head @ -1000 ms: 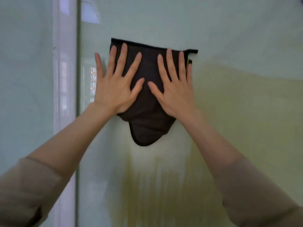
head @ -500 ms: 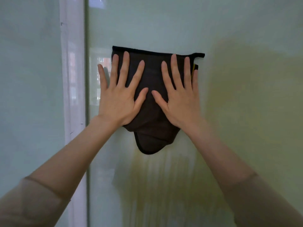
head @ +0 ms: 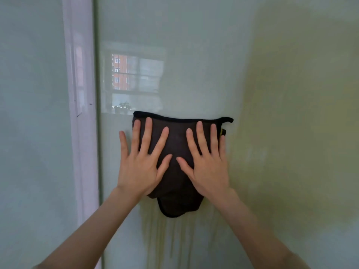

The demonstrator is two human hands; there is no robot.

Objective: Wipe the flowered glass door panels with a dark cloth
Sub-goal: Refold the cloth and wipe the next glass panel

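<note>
While I am pressing the dark cloth (head: 174,140) flat against the glass panel (head: 194,55), my left hand (head: 139,167) and my right hand (head: 208,169) are lying side by side on it, thumbs angling toward each other and almost meeting over the middle of the fabric. All my fingers are stretching out straight and spreading apart, pointing up; none are curling round the cloth or pinching it. My left little finger (head: 123,141) is lying off the cloth's left edge, touching bare glass, while my right little finger is running along the right edge just below a small yellow tag (head: 223,131). The cloth's bound top edge is running nearly level above my fingertips, and a rounded flap (head: 174,208) is hanging out below my wrists. Faint yellowish streaks (head: 165,239) are showing on the glass under that flap, and a broad yellowish patch (head: 301,113) is tinting the panel to the right. Just above the cloth, the glass is reflecting a window (head: 136,80) with a red-brick building beyond it. To the left, a pale frame strip (head: 81,113) is separating this panel from the neighbouring panel (head: 29,113).
</note>
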